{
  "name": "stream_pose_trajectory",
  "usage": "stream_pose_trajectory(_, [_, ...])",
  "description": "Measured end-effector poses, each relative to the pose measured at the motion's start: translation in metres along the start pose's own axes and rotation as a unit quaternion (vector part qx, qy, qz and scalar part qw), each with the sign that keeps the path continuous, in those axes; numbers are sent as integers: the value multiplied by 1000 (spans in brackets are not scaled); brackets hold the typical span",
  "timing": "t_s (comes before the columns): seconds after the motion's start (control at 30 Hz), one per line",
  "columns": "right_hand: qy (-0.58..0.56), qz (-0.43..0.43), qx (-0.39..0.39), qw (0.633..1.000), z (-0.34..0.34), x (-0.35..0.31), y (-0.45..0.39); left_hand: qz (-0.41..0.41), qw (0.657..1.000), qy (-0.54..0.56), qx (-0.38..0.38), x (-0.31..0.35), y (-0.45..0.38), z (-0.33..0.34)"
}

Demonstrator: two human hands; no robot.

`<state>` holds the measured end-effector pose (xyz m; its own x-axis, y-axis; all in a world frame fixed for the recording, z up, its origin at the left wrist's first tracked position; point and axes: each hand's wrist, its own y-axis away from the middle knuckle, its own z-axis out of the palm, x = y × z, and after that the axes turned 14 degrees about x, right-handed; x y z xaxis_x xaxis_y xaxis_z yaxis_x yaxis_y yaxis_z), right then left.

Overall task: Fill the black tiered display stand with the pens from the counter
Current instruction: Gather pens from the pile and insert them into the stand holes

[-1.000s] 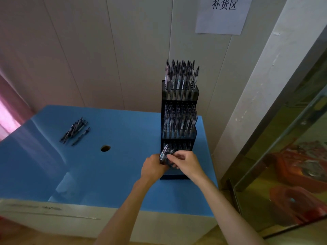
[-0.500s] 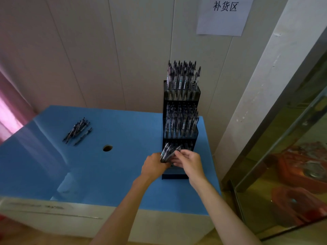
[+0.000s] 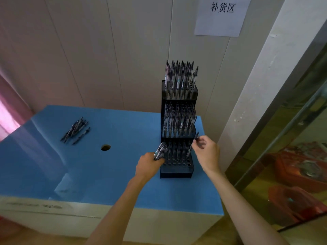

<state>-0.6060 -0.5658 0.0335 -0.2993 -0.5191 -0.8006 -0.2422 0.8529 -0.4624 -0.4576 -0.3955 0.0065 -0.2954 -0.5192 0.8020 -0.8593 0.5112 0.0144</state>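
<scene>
You are working with both forearms bare, no sleeve showing anywhere up to the frame's lower edge. Your left hand [image 3: 148, 165] and right hand [image 3: 207, 152] are going ungloved (no rings or watch showing).

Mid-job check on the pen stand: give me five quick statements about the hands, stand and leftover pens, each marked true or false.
1. The left hand grips a bundle of pens. True.
2. The right hand is empty. False: it pinches a single pen at the right side of the stand.
3. The stand's lowest tier is full. False: its front holes are empty.
4. A loose pile of pens lies on the counter, left of the round hole. True.
5. The top tier has no pens. False: it is packed with upright pens.
</scene>
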Motion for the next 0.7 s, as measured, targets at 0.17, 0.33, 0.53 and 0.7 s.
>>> stream_pose_trajectory(0.17, [45, -52, -16, 998, 7, 8, -2, 5, 1000, 5, 7, -1, 0, -3])
stream_pose_trajectory(0.33, [83, -64, -35, 994, 16, 22, -1, -3, 1000, 10, 12, -3, -2, -7])
stream_pose_trajectory(0.53, [94, -76, -41, 992, 18, 24, -8, -8, 1000, 8, 12, -7, -2, -6])
stream_pose_trajectory(0.7, [104, -89, -55, 989, 18, 22, -6, -11, 1000, -1, 10, -10, -2, -5])
